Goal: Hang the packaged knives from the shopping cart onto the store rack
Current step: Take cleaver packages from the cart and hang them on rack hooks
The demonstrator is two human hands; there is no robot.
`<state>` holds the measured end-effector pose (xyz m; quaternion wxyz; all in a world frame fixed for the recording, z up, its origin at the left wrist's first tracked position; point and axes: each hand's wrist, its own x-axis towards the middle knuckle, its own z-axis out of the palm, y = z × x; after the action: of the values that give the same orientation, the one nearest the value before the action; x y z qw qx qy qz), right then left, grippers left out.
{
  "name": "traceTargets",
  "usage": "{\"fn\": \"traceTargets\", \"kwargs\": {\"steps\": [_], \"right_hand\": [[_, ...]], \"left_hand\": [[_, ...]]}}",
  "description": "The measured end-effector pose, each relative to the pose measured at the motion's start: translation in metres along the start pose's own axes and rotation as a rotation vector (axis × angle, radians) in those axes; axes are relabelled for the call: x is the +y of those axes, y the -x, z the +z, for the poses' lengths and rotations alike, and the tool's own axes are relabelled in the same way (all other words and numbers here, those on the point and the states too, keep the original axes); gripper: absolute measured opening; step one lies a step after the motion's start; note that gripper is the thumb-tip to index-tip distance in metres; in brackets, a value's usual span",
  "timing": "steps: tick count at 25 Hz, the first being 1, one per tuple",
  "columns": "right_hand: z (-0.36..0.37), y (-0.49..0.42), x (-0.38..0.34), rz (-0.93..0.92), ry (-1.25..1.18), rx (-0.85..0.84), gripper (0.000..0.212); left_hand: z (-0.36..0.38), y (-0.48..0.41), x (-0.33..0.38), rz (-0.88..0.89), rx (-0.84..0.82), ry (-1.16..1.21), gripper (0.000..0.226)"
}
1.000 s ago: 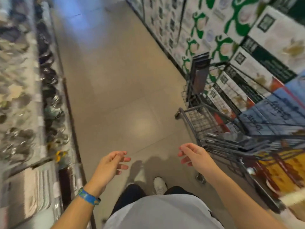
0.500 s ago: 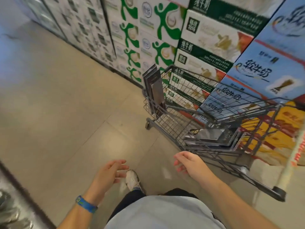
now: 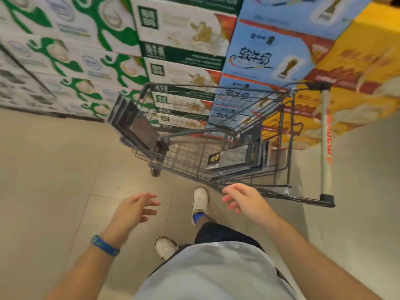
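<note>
Overhead, a wall of stacked printed cardboard cartons (image 3: 177, 31) fills the top of the view: white ones with green figures on the left, white and dark green ones in the middle, then blue ones, and yellow and orange ones on the right. Below it spreads a floor of large beige tiles (image 3: 54, 169).

A grey wire shopping cart (image 3: 194, 85) stands against the cartons. Its pale push bar with red lettering (image 3: 325, 137) is at the right end.

The person's light grey shirt (image 3: 216, 273) and dark shorts (image 3: 223, 233) take up the bottom centre, with both bare forearms reaching forward.

The flat packaged knives (image 3: 236, 158) lie in a stack on the basket floor, towards the push-bar end; the top pack has a dark card with a yellow mark. More dark flat packages (image 3: 134, 124) stand on edge at the cart's opposite end, rising above the rim. Blur hides whether they sit inside the wire or lean against it.

The right hand (image 3: 246, 202) hangs just beside the cart's near rail with fingers loose and slightly spread, holding nothing. The left hand (image 3: 134, 211) is well clear of the cart over the tiles, fingers likewise relaxed and empty.

Two white shoes (image 3: 200, 201) rest on the floor between the arms. A blue wristband (image 3: 105, 245) circles the left wrist.
</note>
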<state>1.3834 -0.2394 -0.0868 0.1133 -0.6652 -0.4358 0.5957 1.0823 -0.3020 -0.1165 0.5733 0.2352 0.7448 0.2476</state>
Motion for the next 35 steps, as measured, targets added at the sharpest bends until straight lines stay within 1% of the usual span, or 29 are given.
{"fn": "traceTargets", "kwargs": {"steps": [4, 5, 6, 7, 9, 10, 11, 12, 13, 14, 15, 16, 17, 19, 22, 25, 27, 30, 31, 32, 33, 34, 35], "right_hand": [[-0.031, -0.043, -0.008, 0.014, -0.025, 0.047, 0.02], [-0.042, -0.058, -0.011, 0.001, -0.003, 0.067, 0.02], [-0.051, -0.075, -0.013, -0.015, 0.076, 0.097, 0.021], [-0.06, -0.093, -0.015, -0.033, 0.235, 0.14, 0.022], [-0.078, -0.135, -0.023, -0.095, 0.74, 0.275, 0.026], [-0.086, -0.156, -0.025, -0.148, 0.96, 0.327, 0.03], [-0.092, -0.175, -0.027, -0.19, 1.138, 0.344, 0.036], [-0.098, -0.192, -0.029, -0.168, 1.293, 0.318, 0.045], [-0.104, -0.207, -0.031, -0.086, 1.408, 0.273, 0.055], [-0.11, -0.22, -0.033, 0.025, 1.477, 0.23, 0.062], [-0.112, -0.23, -0.036, 0.127, 1.508, 0.195, 0.064], [-0.112, -0.236, -0.037, 0.184, 1.523, 0.181, 0.062], [-0.11, -0.239, -0.038, 0.203, 1.537, 0.181, 0.059], [-0.103, -0.24, -0.036, 0.194, 1.566, 0.17, 0.053], [-0.096, -0.231, -0.026, 0.224, 1.601, 0.092, 0.04], [-0.092, -0.221, -0.018, 0.243, 1.659, 0.018, 0.034], [-0.087, -0.218, -0.015, 0.232, 1.643, -0.011, 0.028], [-0.095, -0.225, -0.021, 0.271, 1.455, -0.111, 0.021], [-0.103, -0.231, -0.025, 0.283, 1.387, -0.167, 0.024], [-0.113, -0.236, -0.028, 0.305, 1.305, -0.221, 0.032], [-0.124, -0.242, -0.03, 0.343, 1.189, -0.253, 0.042], [-0.134, -0.247, -0.03, 0.394, 1.025, -0.258, 0.047], [-0.139, -0.251, -0.027, 0.439, 0.822, -0.228, 0.048]], "left_hand": [[0.031, -0.041, 0.049, 0.009, -0.073, -0.073, 0.026], [0.04, -0.052, 0.062, 0.012, -0.079, -0.111, 0.026], [0.047, -0.06, 0.075, 0.017, -0.086, -0.139, 0.026], [0.055, -0.068, 0.088, 0.014, -0.088, -0.146, 0.025], [0.068, -0.084, 0.114, -0.027, -0.07, -0.127, 0.022], [0.075, -0.09, 0.124, -0.036, -0.058, -0.13, 0.021], [0.082, -0.096, 0.132, -0.018, -0.054, -0.15, 0.021], [0.088, -0.099, 0.138, 0.008, -0.062, -0.174, 0.022], [0.095, -0.103, 0.142, 0.027, -0.07, -0.193, 0.024], [0.101, -0.104, 0.146, 0.039, -0.083, -0.208, 0.026], [0.106, -0.106, 0.147, 0.042, -0.1, -0.228, 0.028], [0.111, -0.106, 0.146, 0.04, -0.115, -0.245, 0.029], [0.114, -0.107, 0.145, 0.035, -0.126, -0.261, 0.028], [0.117, -0.11, 0.143, 0.014, -0.135, -0.287, 0.027], [0.116, -0.114, 0.142, 0.02, -0.135, -0.31, 0.026], [0.113, -0.117, 0.144, 0.022, -0.13, -0.325, 0.026], [0.109, -0.115, 0.147, 0.033, -0.144, -0.335, 0.027], [0.1, -0.115, 0.154, 0.039, -0.135, -0.321, 0.028], [0.097, -0.116, 0.156, 0.038, -0.123, -0.311, 0.028], [0.094, -0.116, 0.157, 0.035, -0.112, -0.302, 0.028], [0.092, -0.116, 0.157, 0.034, -0.102, -0.297, 0.028], [0.089, -0.115, 0.157, 0.033, -0.093, -0.292, 0.028], [0.087, -0.115, 0.156, 0.031, -0.085, -0.285, 0.027]]}}
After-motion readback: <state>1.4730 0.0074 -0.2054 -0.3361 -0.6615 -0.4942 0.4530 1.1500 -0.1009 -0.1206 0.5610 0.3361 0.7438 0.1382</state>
